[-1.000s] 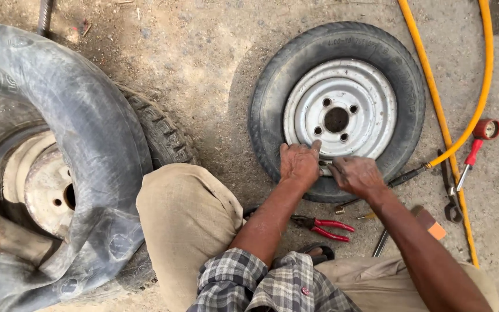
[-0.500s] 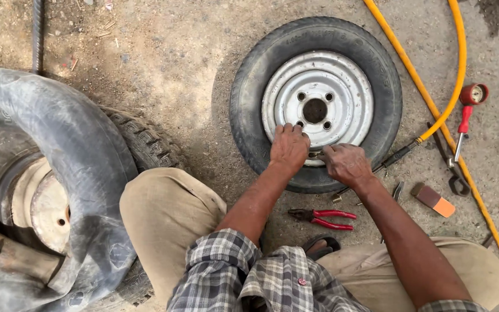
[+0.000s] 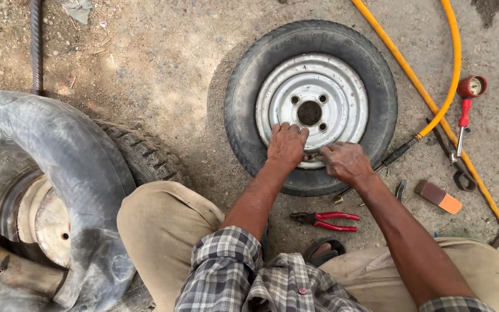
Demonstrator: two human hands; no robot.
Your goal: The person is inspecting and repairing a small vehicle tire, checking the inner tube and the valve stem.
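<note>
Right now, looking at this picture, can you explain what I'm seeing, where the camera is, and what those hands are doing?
The picture comes from a camera worn on a person's head, looking down at their own two bare hands, so the knees and checked shirt at the bottom are theirs. They are crouched over a small tyre lying flat on the dusty ground, fitted on a silver steel rim. The left hand and right hand meet at the near edge of the rim, pinching something small there; what it is stays hidden by the fingers. Around them lie red-handled pliers, a yellow air hose, a red pressure gauge and a small brown and orange block. On the left sits a larger wheel with a black inner tube draped over it.
</note>
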